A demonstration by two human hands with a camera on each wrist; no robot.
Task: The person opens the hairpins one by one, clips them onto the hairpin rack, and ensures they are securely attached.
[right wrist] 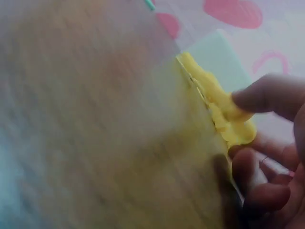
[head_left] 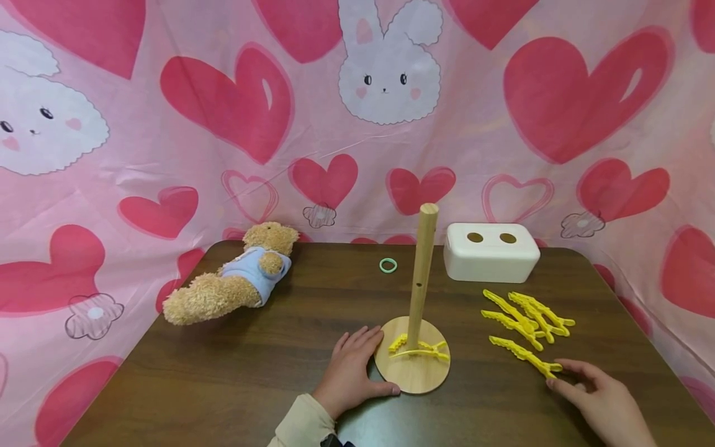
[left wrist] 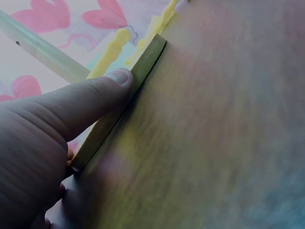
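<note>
At the left of the frame, a plush bear [head_left: 254, 273] in a pale blue top is on the table [head_left: 223, 385]. At lower centre, your left hand [head_left: 352, 375] rests its stretched fingers and spread thumb against the rim of a round wooden base [head_left: 412, 377]. A green ring [head_left: 388, 272] lies above it. A wooden post [head_left: 422, 273] rises from the base between your hands, a yellow clip [head_left: 421, 352] straddling its foot. Right of the post sits a white box [head_left: 491, 264] with two holes, several loose clips [head_left: 511, 323] below it. At lower right, your right hand [head_left: 606, 397] pinches the forked end of a slim, wavy-edged clip [head_left: 521, 352] pointing to the upper left.
</note>
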